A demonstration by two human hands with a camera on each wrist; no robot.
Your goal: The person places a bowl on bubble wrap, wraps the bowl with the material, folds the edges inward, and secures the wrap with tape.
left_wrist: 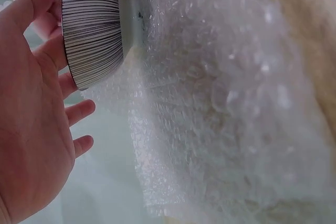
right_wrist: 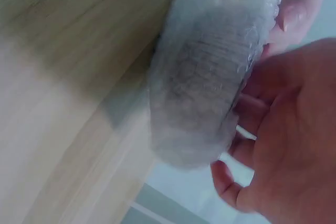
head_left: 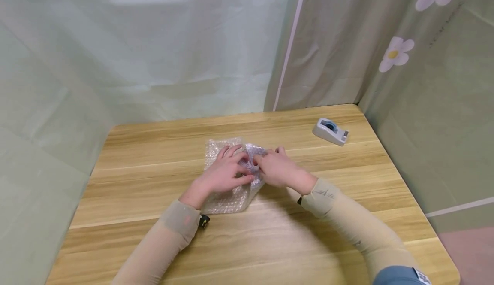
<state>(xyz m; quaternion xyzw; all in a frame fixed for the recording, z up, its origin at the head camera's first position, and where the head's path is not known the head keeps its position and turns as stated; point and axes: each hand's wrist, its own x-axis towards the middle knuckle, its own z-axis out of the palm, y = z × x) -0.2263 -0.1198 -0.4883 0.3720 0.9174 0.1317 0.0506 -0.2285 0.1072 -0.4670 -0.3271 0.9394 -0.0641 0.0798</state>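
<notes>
A bowl (left_wrist: 93,27) with thin dark vertical stripes stands upright on a sheet of bubble wrap (head_left: 227,205). The wrap's right side is drawn up around the bowl, and the stripes show through the plastic in the right wrist view. My left hand (head_left: 225,171) lies over the bowl from the left, its fingers loosely spread and touching the rim. From the right, my right hand (head_left: 279,168) grips the raised bubble wrap at the rim with curled fingers. Hands and wrap hide most of the bowl's inside from above.
A grey tape dispenser (head_left: 329,132) with a blue roll sits at the back right of the wooden table (head_left: 146,182). Curtains (head_left: 193,62) hang close behind the table and along both sides. The flat part of the wrap spreads to the left of the bowl.
</notes>
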